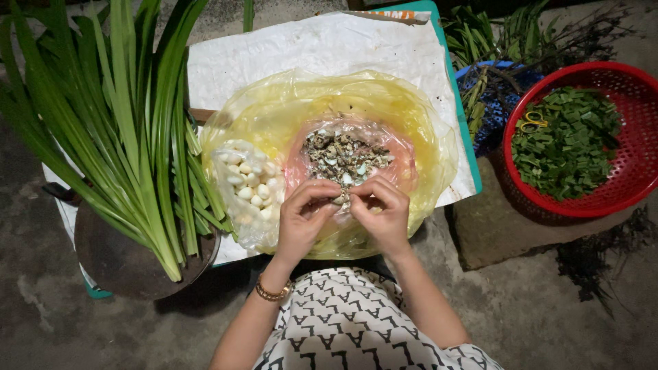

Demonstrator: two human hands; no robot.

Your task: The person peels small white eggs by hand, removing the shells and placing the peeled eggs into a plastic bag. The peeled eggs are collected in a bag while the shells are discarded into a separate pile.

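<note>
Nearest, a patterned black-and-white garment (356, 329) fills the lower edge, and both forearms reach forward from it over a rough grey concrete floor (548, 308). On the left wrist sits a gold bracelet (272, 293). Just past it, the left hand (301, 219) and right hand (385, 216) meet, fingertips pinched together on a small clove (340, 200); each grip is clenched on it (too small to tell more). They work at the near edge of a pink bag (397, 161) heaped with brownish peelings (343, 156), which lies inside a wide yellow plastic bag (425, 130). Left of the hands, touching the yellow plastic, a clear bag (236, 226) holds white peeled cloves (247, 181).

Beneath all this lies white paper (315, 48) on a low teal-edged bench (466, 137). At the left, long green leaves (116, 116) fan out from a dark round tray (116, 264). To the right stands a red basket (630, 185) of chopped greens (565, 140), with yellow rubber bands (533, 122) on top. Behind it, a blue basket (490, 103) and more leaves (507, 34) lie against the dim ground.
</note>
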